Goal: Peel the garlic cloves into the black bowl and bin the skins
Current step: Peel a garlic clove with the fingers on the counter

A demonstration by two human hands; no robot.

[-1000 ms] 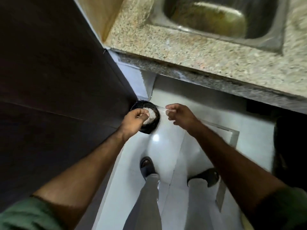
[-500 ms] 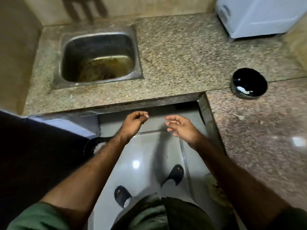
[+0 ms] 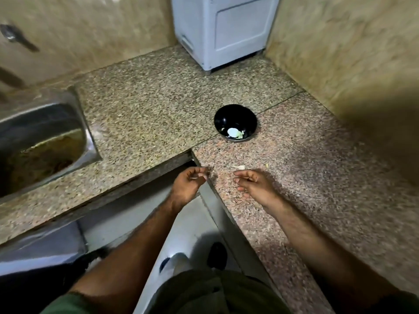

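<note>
Both hands, left hand and right hand, hang loosely curled and empty near the bench edge, with the black bowl farther back.

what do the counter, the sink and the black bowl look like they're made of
Counter: speckled polished stone, probably granite; the grain is tan on one slab, pinkish on the other. Sink: brushed steel, judging by grey metallic reflections, stained inside. Black bowl: glossy, with sharp highlights; ceramic or plastic, can't tell.
</note>
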